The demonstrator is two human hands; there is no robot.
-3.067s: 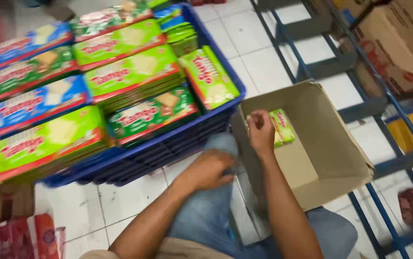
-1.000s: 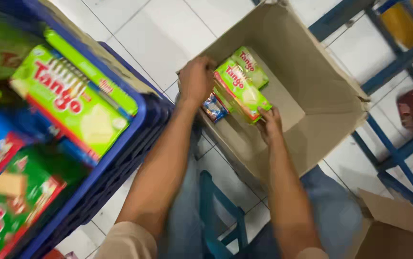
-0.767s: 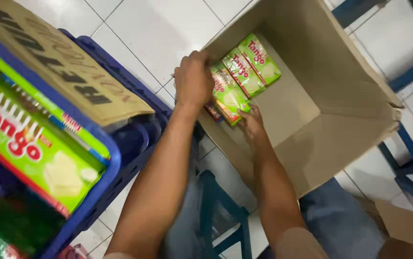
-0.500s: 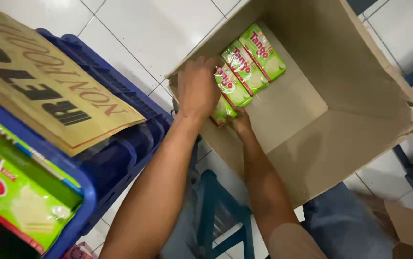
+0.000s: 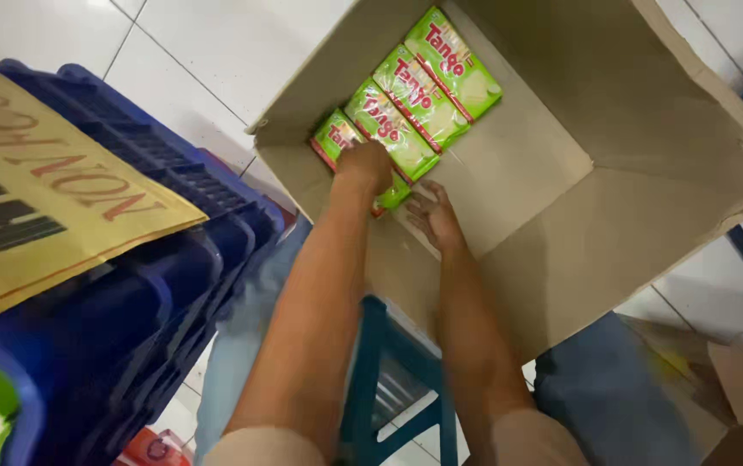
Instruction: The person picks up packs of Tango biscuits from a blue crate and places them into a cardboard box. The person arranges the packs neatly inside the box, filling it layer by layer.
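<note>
While left hand (image 5: 365, 166) presses green packets (image 5: 393, 129), right hand (image 5: 434, 216) lies open in box (image 5: 647, 233)

Four glossy green plastic-film snack packs (image 5: 423, 95) catch the light, smooth and shiny, against the matt brown corrugated cardboard box (image 5: 613, 216), whose upper right edge is torn and rough. The stacked dark blue plastic crates (image 5: 173, 285) show a dull sheen on moulded ribs, and a flat tan cardboard sheet (image 5: 35, 198) lies matt on them. Beneath, glazed white floor tiles (image 5: 216, 52) gleam.
</note>
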